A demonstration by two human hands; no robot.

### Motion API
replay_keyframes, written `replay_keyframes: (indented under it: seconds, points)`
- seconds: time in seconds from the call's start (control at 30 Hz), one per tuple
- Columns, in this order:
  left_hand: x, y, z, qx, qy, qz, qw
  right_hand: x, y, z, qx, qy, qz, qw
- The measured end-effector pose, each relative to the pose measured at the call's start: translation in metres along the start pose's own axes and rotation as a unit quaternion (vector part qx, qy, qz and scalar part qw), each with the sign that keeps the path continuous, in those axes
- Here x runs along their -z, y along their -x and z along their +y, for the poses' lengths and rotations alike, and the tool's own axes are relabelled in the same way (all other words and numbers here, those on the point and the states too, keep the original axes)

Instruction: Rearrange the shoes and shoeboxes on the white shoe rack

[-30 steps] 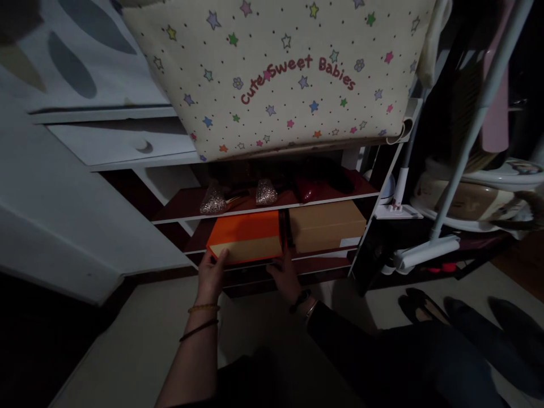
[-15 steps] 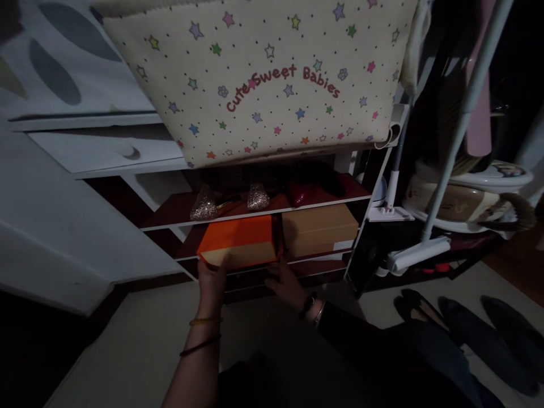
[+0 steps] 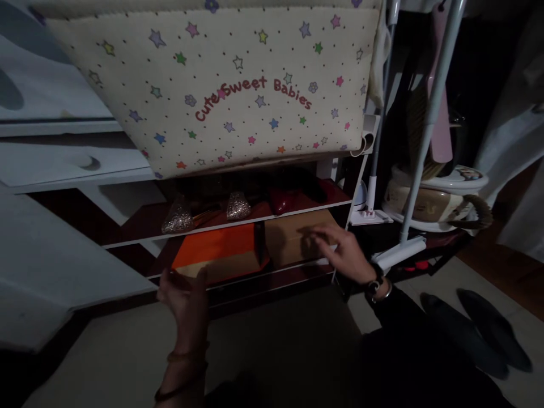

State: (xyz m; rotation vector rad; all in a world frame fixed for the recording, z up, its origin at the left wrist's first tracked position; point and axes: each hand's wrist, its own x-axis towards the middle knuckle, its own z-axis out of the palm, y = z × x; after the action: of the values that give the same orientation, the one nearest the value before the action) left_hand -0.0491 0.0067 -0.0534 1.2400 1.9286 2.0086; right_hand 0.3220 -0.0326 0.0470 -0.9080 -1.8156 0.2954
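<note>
Evidently, most of the placing is done: the orange box [image 3: 221,249] lies flat on the lower shelf [image 3: 164,258], its back part tucked beneath the upper shelf [image 3: 138,224], with the brown box [image 3: 289,238] just to its right. The two lie side by side with a dark strip between them, and whether they touch there is lost in the shadow.

The left hand [image 3: 182,297] is at the front left corner of the orange box, thumb by the pale front face and fingers around the corner. From where I stand I can't tell whether it truly grips or merely rests there. The right hand [image 3: 346,260] is over the front of the brown box, fingers loosely bent and spread, with nothing in them that I can see; contact with the cardboard is unclear.

What seems left is slight: the left hand is not yet off the orange box, whose front sits close to the shelf's edge. Above, two glittery pieces [image 3: 238,207] and a shiny red one [image 3: 281,201] stand on the upper shelf.
</note>
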Motion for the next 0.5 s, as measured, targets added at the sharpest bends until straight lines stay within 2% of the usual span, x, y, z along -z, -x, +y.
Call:
replay_keyframes:
  seconds: [0.07, 0.13, 0.2, 0.3, 0.4, 0.5]
  points:
    - [-0.002, 0.011, 0.015, -0.044, 0.003, -0.008, 0.999, 0.025, -0.015, 0.024, -0.005, 0.049, 0.072, 0.996]
    - [-0.005, 0.025, 0.030, -0.116, -0.012, -0.045, 0.992, 0.043, -0.031, 0.049, 0.016, 0.100, 0.087, 0.991]
    - [-0.011, 0.037, 0.042, -0.181, -0.023, -0.075, 0.980, 0.055, -0.048, 0.073, 0.037, 0.151, 0.046, 0.987]
    - [-0.025, 0.050, 0.059, -0.230, -0.026, -0.097, 0.968, 0.064, -0.074, 0.104, 0.055, 0.198, -0.048, 0.977]
    - [-0.045, 0.055, 0.082, -0.276, -0.037, -0.126, 0.952, 0.065, -0.095, 0.126, 0.071, 0.201, -0.113, 0.971]
    - [-0.074, 0.054, 0.112, -0.315, -0.039, -0.163, 0.934, 0.062, -0.108, 0.141, 0.090, 0.177, -0.141, 0.970]
